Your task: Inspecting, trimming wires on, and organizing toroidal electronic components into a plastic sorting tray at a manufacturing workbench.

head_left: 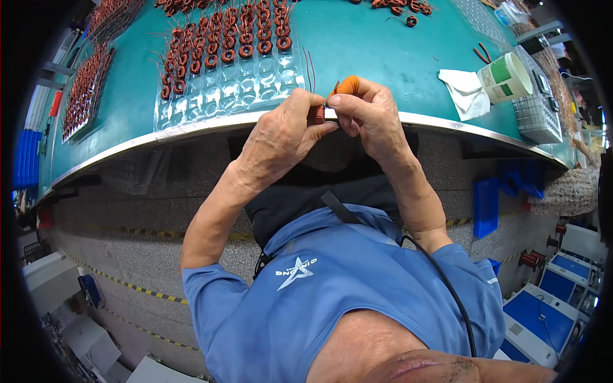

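Copper-wound coil (pixel 317 115), small and ring-shaped with reddish-brown wire wrapped round its body, sits pinched between the two hands just above the metal front edge of the green workbench (pixel 377 45). The left hand (pixel 284 137) closes its thumb and forefinger on the coil's left side, the other fingers curled in behind. The right hand (pixel 370 115) meets it from the other side, fingertips pressed together against the coil, and one of its fingers wears an orange fingertip cover (pixel 348 84) that rises just above the coil. A short reddish wire end sticks up beside that cover; how far the winding goes round the ring cannot be told, since the fingers hide most of it.

Just beyond the coil, on the workbench, lies a clear plastic blister tray (pixel 236 86). Its far rows hold more coils (pixel 223 38) of the same copper colour, with loose wire tails, while the pockets nearest the hands show only clear plastic. Farther left of the tray, near the bench's left end, more trays of coils (pixel 86 89) lie in rows. Right of the coil, a crumpled white cloth (pixel 465 92) rests on the bench, touching or just beside a white tub with a green label (pixel 507 76). Beyond the tub stands a metal mesh rack (pixel 539 115). At the bench's far edge lie a few loose coils (pixel 402 7).
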The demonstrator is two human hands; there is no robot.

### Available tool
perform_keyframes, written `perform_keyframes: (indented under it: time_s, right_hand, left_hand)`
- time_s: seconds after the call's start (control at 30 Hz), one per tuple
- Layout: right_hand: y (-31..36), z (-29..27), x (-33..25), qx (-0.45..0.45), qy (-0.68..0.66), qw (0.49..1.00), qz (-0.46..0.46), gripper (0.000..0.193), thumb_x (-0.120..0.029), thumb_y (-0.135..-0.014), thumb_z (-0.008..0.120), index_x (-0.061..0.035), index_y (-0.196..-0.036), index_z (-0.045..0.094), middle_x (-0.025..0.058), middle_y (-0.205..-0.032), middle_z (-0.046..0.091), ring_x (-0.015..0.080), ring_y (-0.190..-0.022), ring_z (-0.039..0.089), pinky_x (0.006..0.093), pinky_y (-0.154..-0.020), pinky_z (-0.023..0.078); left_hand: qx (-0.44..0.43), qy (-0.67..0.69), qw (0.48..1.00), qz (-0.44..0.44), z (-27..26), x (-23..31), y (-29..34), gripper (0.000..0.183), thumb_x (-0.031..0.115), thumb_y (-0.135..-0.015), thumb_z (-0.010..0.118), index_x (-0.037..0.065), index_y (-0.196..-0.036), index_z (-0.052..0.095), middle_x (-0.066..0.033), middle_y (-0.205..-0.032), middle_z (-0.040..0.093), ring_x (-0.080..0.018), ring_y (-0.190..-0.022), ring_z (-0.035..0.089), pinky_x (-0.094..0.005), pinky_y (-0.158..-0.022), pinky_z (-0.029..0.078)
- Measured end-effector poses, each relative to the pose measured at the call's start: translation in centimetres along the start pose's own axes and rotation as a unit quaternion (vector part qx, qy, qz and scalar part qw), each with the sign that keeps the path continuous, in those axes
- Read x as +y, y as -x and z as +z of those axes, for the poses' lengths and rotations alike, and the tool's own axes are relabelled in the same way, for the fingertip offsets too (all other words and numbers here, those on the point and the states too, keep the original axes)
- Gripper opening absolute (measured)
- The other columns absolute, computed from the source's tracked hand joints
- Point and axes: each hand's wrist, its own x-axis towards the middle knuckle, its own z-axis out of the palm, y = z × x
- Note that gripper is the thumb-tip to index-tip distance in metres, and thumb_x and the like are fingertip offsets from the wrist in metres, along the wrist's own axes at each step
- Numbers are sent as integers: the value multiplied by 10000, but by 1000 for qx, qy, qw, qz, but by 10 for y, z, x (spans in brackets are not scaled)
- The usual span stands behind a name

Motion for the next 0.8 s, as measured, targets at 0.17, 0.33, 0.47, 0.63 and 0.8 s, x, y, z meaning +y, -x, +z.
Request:
perform_keyframes:
  time_s: [0.17,0.33,0.47,0.63,0.8]
  right_hand:
    - [-1,-10,0,-70,-150,983,82,146,-143,-807,683,-33,-766,596,-24,-597,500,42,-485,419,196,-425,291]
    - [-1,0,-3,-90,-222,966,96,138,-138,-806,681,-42,-766,590,-24,-610,505,40,-492,422,194,-431,284]
    - [3,10,-3,-48,-83,995,13,194,-204,-848,680,-21,-838,615,-11,-618,526,52,-493,446,192,-451,340]
    - [11,11,-8,12,152,983,-104,242,-208,-860,701,29,-887,658,53,-713,664,96,-603,602,213,-540,464]
    - [6,10,-21,-14,302,939,-163,209,-168,-864,681,40,-861,666,78,-704,686,115,-634,639,248,-545,490]
  left_hand:
    - [5,79,996,-31,1,2,2,347,154,-843,721,-2,-1050,489,-103,-837,613,-209,-743,652,-321,-640,535]
    - [68,405,907,-93,15,-2,10,297,129,-915,638,-4,-1105,453,-65,-800,607,-119,-720,612,-247,-658,505]
    - [74,316,940,-109,13,-4,10,214,131,-969,535,4,-1117,447,-55,-772,584,-108,-670,559,-250,-623,464]
    - [38,133,985,-103,8,1,5,192,105,-978,505,8,-1132,444,-46,-762,541,-113,-653,507,-255,-599,429]
    - [56,118,989,-65,14,2,8,194,111,-980,501,12,-1135,438,-58,-790,558,-123,-666,521,-261,-607,439]
